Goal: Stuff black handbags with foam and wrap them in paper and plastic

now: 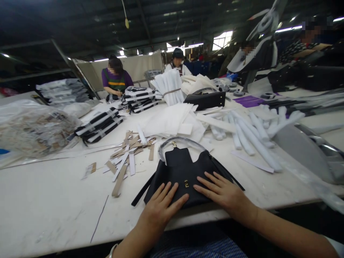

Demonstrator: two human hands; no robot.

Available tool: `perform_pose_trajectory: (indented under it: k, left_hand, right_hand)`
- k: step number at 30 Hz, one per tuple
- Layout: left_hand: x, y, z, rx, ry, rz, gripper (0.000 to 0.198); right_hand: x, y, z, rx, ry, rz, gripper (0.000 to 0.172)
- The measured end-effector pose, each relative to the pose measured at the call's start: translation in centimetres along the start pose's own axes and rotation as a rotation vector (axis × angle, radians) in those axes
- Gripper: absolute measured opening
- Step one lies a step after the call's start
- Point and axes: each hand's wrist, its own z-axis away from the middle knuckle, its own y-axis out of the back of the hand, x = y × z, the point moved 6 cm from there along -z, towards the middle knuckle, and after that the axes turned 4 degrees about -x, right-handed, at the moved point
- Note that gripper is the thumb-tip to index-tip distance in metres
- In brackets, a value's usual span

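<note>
A black handbag (172, 175) lies on the white table in front of me, near its front edge. Its flap (179, 156) is folded back, with a gold clasp piece at the tip, and a gold lock (186, 183) sits on the front panel. Clear plastic wraps the arched handle (185, 139). My left hand (163, 204) rests flat on the bag's lower left, fingers spread. Flat on the right side of the front lies my right hand (223, 193), fingers also stretched out. Neither hand grips anything.
Cardboard and paper strips (129, 154) are scattered left of the bag. White foam rolls (252, 132) lie to the right, white sheets (172, 120) behind. Another black bag (206, 100) stands farther back. A plastic sack (40, 129) is at left. Two people (116, 77) work across the table.
</note>
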Motion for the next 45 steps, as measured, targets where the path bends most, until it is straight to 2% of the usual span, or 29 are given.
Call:
perform_pose_trajectory:
  k: [5,9,11,15,17,21,26,28,33,36,38,41,45]
  left_hand:
    - [0.6,1.2,0.1,-0.095,-0.066,0.083,0.063]
    - [-0.3,0.6,-0.7,-0.277,0.075,0.212,0.082]
    - [-0.5,0.1,-1.0,-0.32,0.143,0.255,0.086]
    - [-0.3,-0.8,-1.2,-0.334,0.193,0.274,0.093]
    - [-0.2,-0.9,-1.3,-0.319,0.172,0.287,0.094]
    - [-0.2,-0.9,-1.3,-0.28,0.097,0.348,0.08]
    - [-0.8,-0.8,-1.2,-0.168,0.292,0.335,0.069]
    - [-0.6,-0.8,-1.3,-0.139,0.321,0.302,0.067]
    - [0.6,-0.9,-1.4,-0.161,0.183,0.259,0.059]
    - [1.0,-0.8,-1.2,-0.133,0.16,0.255,0.06]
    - [1.1,-0.8,-1.1,-0.111,0.179,0.249,0.061]
    - [1.2,-0.9,-1.0,-0.104,0.184,0.242,0.063]
    - [1.0,-1.1,-0.8,-0.075,0.191,0.266,0.063]
  right_hand:
    - [-0.2,1.0,1.3,-0.079,0.03,-0.061,0.06]
    - [0.3,0.9,1.6,-0.157,-0.014,-0.151,0.076]
    - [0.3,1.0,1.3,-0.204,-0.039,-0.192,0.086]
    - [-0.2,1.6,0.1,-0.282,-0.115,-0.24,0.084]
    - [-0.5,1.7,-0.6,-0.28,-0.143,-0.246,0.09]
    - [-0.8,0.6,-1.3,-0.272,-0.144,-0.255,0.096]
    - [-0.7,0.0,-1.1,-0.252,-0.16,-0.278,0.084]
    - [-0.7,0.2,-1.1,-0.233,-0.168,-0.298,0.078]
    - [0.4,1.3,-2.2,-0.165,-0.284,-0.371,0.044]
    - [1.3,2.3,-3.8,-0.11,-0.356,-0.411,0.035]
    - [1.3,2.7,-5.5,-0.136,-0.329,-0.4,0.029]
    - [0.8,2.9,-8.4,-0.237,-0.204,-0.318,0.019]
    - [0.1,2.1,-10.8,-0.345,-0.053,-0.208,0.028]
